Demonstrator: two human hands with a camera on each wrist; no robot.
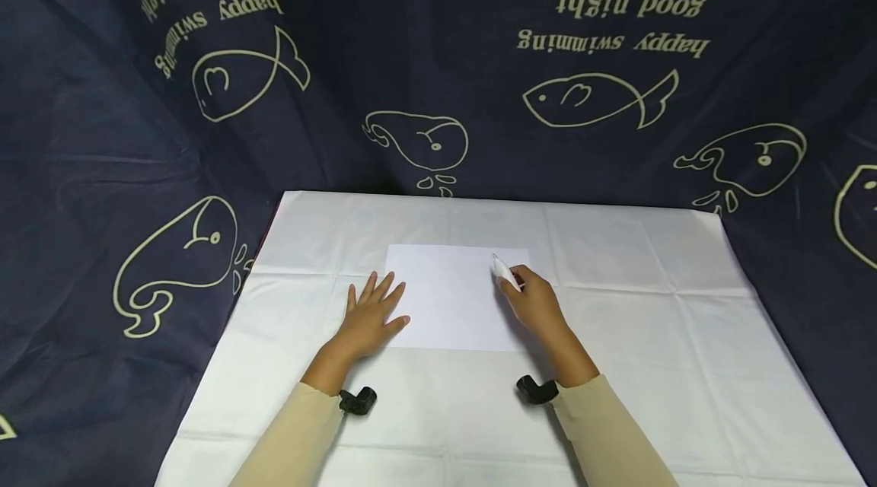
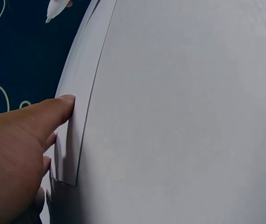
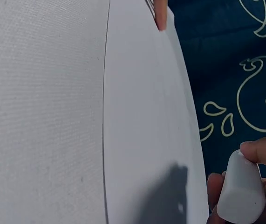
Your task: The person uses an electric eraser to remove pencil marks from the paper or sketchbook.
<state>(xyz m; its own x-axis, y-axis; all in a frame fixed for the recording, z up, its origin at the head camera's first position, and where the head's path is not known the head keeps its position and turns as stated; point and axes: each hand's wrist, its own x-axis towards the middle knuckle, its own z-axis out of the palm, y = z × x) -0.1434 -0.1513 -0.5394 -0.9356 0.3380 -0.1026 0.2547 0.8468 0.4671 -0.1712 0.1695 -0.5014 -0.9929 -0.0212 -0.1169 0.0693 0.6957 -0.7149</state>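
A sheet of white paper lies flat on the white cloth. My left hand rests with spread fingers on its left edge, and the thumb lies across the paper in the left wrist view. My right hand holds a small white squeeze bottle with a narrow pointed tip over the sheet's right side. That tip points away from me. In the right wrist view the wide, rounded bottom of the bottle faces the camera, with thumb and fingers around its sides.
White creased cloth covers the table around the paper. Behind the table's far edge hangs a dark blue curtain with fish and whale drawings and upside-down lettering. A black wrist camera sits at the right wrist, another camera at the left.
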